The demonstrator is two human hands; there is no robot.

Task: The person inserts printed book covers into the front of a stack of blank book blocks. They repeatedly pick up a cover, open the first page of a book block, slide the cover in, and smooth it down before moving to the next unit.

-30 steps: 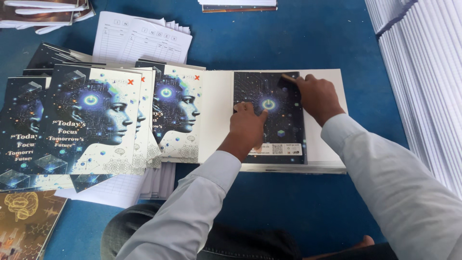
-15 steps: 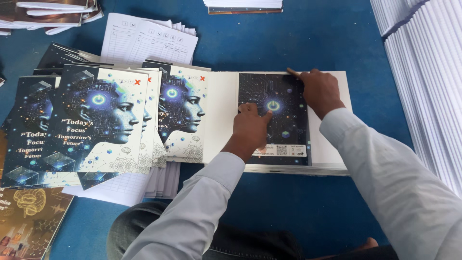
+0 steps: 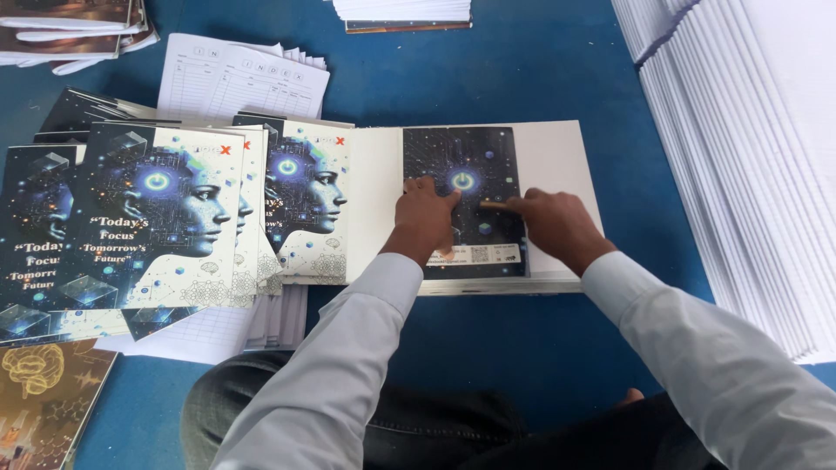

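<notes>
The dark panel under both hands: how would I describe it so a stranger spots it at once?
On the blue surface, find the wide white cover sheet lying open in the middle. The dark panel is the tall rectangle on it, pressed by the left hand and right hand. Unlike the face covers to its left, it shows only a glowing ring, no head.

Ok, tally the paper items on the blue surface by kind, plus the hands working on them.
Opened-out printed cover under the hands: 1
Fanned batch of face-print covers: 1
Lined index sheet stack: 1
White page stacks at right: 1
Brown brain-print cover: 1
Hands: left hand, right hand: 2
Total: 7
</notes>
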